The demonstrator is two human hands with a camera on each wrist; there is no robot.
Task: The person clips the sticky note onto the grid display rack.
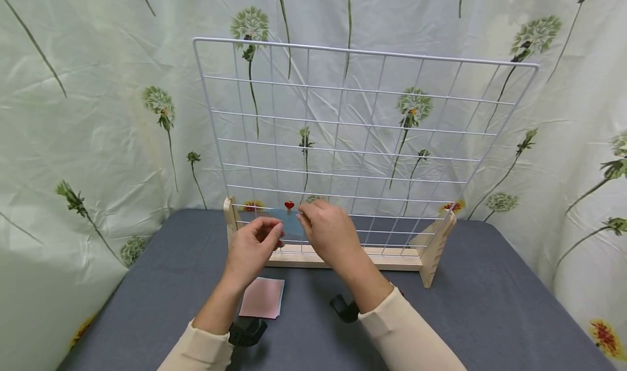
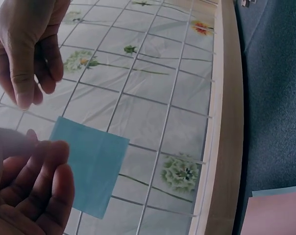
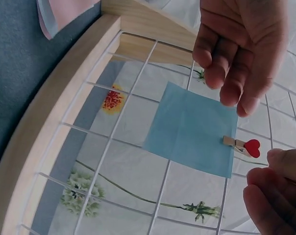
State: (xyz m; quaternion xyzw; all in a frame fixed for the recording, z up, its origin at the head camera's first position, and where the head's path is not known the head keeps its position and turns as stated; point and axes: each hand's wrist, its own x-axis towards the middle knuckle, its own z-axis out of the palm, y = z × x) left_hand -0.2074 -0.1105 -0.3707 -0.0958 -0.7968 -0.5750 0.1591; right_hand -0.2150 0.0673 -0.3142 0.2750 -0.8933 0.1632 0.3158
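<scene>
A light blue square of paper hangs on the white wire grid, held at one edge by a small wooden clothespin with a red heart on it. My left hand hovers at the paper's left side, fingers loosely bent, with the fingertips right by a corner. On the other side, my right hand is close to the heart clothespin. The right wrist view shows a gap between its thumb and fingers and the heart. Neither hand grips anything.
The grid stands in a wooden base on a dark grey tabletop. A stack of pink and blue paper squares lies in front of it, near my left forearm. Behind hangs a flower-print curtain.
</scene>
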